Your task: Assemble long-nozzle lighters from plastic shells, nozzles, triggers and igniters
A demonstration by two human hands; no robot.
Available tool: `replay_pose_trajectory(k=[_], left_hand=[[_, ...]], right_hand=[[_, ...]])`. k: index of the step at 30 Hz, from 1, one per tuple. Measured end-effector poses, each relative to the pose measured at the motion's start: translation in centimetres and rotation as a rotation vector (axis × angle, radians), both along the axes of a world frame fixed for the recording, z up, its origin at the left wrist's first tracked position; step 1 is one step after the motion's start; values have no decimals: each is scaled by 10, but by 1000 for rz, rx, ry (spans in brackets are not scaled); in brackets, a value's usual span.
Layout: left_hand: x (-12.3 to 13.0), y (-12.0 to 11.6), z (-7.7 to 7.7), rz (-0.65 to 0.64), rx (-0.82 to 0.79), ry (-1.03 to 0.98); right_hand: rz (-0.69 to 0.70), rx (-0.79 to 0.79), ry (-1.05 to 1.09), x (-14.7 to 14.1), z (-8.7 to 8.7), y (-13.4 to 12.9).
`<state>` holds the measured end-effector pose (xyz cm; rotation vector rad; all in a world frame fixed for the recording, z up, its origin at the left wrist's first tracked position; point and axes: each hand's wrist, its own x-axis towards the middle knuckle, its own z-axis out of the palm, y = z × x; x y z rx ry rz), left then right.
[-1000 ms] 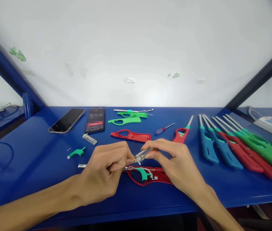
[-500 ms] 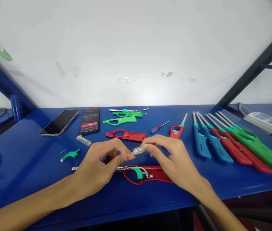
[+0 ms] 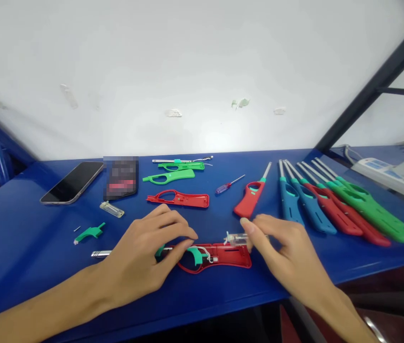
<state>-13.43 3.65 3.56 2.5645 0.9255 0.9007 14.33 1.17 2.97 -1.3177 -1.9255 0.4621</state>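
Note:
My right hand (image 3: 287, 252) pinches a small clear fuel tank (image 3: 237, 239) over the right end of an opened red lighter shell (image 3: 232, 257). My left hand (image 3: 152, 247) rests over the shell's left part, fingers apart, with nothing seen in it. In the shell lie a green trigger (image 3: 197, 256) and white wires (image 3: 209, 252). A metal tube (image 3: 101, 254) sticks out left of my left hand. Behind the hands lies a red half shell (image 3: 182, 199); a red lighter (image 3: 250, 197) lies just beyond my right hand.
Blue, red and green lighters (image 3: 330, 205) lie in a row at the right. Farther left are a screwdriver (image 3: 228, 186), green shell parts (image 3: 173, 176), two phones (image 3: 73, 182), another clear tank (image 3: 112, 209) and a loose green trigger (image 3: 90, 232). A power strip (image 3: 390, 178) sits far right.
My left hand has let go of the clear tank's end and lowered toward the shell. My right hand has moved right and down with the tank. The view has shifted.

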Motion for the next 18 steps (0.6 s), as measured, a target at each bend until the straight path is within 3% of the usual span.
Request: replay_pose_trajectory(k=[5,14,18], left_hand=[[8,8,2,-56,-28,131],[39,22,32,-144,52,636],[52,25,37,-126,49,706]], right_hand=[[-6,53,-83,-2,-11,-3],[6,171,-195,-7,-20,-12],[-1,261,-225,-7,-23,-15]])
